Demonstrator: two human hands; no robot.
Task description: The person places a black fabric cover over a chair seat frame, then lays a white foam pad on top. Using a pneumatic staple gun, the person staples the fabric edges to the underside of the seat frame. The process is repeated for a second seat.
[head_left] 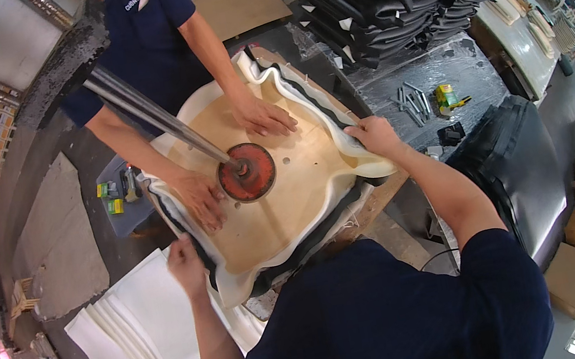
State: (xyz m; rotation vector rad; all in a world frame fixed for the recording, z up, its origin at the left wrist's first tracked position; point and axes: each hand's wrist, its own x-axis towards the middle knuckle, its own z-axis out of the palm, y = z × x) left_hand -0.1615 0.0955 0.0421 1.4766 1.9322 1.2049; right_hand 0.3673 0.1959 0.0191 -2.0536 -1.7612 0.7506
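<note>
Our left hand (184, 260) and right hand (369, 135) grip the foam edge (368, 164) around a wooden board (290, 194); a co-worker's hands (261, 116) press it flat on the crowded workbench (451, 71).

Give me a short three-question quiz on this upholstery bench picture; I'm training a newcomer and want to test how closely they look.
1. True or false: the red press disc rests on the plywood board.
2. Which of the person's own hands grips the white foam edge on the side toward the scattered metal fasteners? A) left hand B) right hand
3. Fill in: the co-worker's two hands lie flat on the ____.

Key: 1 true. 2 B. 3 plywood board.
</note>
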